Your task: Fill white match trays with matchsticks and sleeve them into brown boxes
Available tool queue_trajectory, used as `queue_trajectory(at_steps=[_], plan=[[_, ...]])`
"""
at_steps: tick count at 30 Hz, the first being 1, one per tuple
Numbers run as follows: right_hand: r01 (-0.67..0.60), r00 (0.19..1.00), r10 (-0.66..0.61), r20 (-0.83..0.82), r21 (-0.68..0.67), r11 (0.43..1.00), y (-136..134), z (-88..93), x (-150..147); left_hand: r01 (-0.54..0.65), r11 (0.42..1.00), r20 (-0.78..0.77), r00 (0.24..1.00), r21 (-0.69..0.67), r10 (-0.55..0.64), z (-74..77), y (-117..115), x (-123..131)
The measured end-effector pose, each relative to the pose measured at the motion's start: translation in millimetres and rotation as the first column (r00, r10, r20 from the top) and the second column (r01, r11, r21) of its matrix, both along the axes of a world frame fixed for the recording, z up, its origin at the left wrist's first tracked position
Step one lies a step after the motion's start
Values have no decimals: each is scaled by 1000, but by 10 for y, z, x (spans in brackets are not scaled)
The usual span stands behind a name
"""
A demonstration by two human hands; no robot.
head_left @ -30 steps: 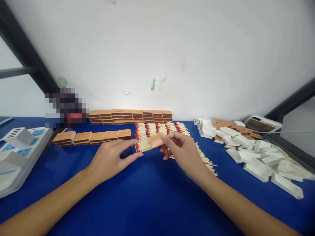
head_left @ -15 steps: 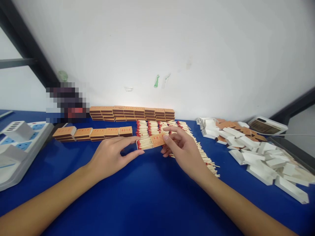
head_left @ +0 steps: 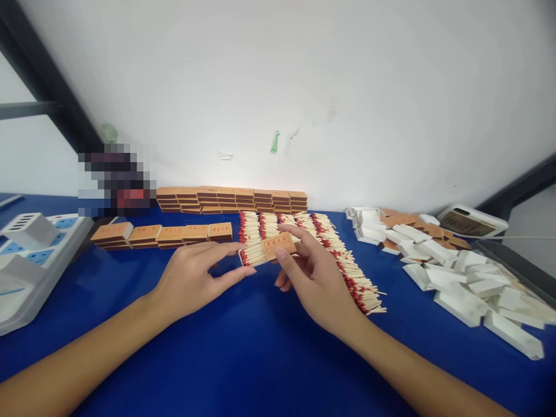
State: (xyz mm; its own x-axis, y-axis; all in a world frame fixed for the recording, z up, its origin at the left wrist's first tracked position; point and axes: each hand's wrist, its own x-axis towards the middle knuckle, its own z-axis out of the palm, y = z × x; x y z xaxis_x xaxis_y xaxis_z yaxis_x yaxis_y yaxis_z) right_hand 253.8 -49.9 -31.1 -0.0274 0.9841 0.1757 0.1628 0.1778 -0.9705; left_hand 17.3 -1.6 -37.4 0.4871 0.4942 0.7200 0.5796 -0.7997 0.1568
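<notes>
Between my hands is a matchbox, slid partly apart and slightly tilted. My left hand (head_left: 191, 278) pinches the outer end of its white inner tray (head_left: 252, 255), which is full of red-headed matches. With thumb and fingers, my right hand (head_left: 319, 281) grips the orange printed sleeve (head_left: 273, 245), which covers the tray's right part. Just behind the box, loose matches (head_left: 347, 260) lie in rows on the blue table, partly hidden by my right hand.
Closed matchboxes (head_left: 234, 197) are stacked along the wall, with a shorter row (head_left: 169, 234) in front. White trays (head_left: 460, 289) and orange sleeves (head_left: 397, 220) are heaped at right, near a phone-like device (head_left: 473, 220). A power strip (head_left: 47, 272) with plugs sits at left.
My right hand has shifted a little left, its thumb now farther along the sleeve. More of the loose matches show behind it. My left hand keeps its hold on the tray.
</notes>
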Motion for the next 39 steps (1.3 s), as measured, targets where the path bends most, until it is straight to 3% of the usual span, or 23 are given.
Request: queue_trajectory(at_steps=[8,12,23,27,33,36,39], plan=[[-89,990,74,-122,-123,988,-22,-8,-41,44,999,36,998,-19,-43,22,-48,22],[-220,960,182,-212,-170,961,-86,18,-103,36,999,103,994,-23,-33,27,-73,32],[-511,843,473,-256,-105,853,-193,-12,-139,210,972,86,976,-109,-201,51,-114,0],[-498,854,457,-248,-137,856,-193,-36,-158,191,978,70,980,-83,-185,53,-113,1],[-342,937,328,-119,-129,931,-130,-48,-92,109,993,15,994,-49,-109,95,-55,10],[-249,966,252,49,-66,966,-55,-73,-10,62,994,-96,993,-93,-71,284,71,-148],[-207,958,194,212,44,977,14,-73,65,-85,983,-241,970,-165,44,573,290,-541]])
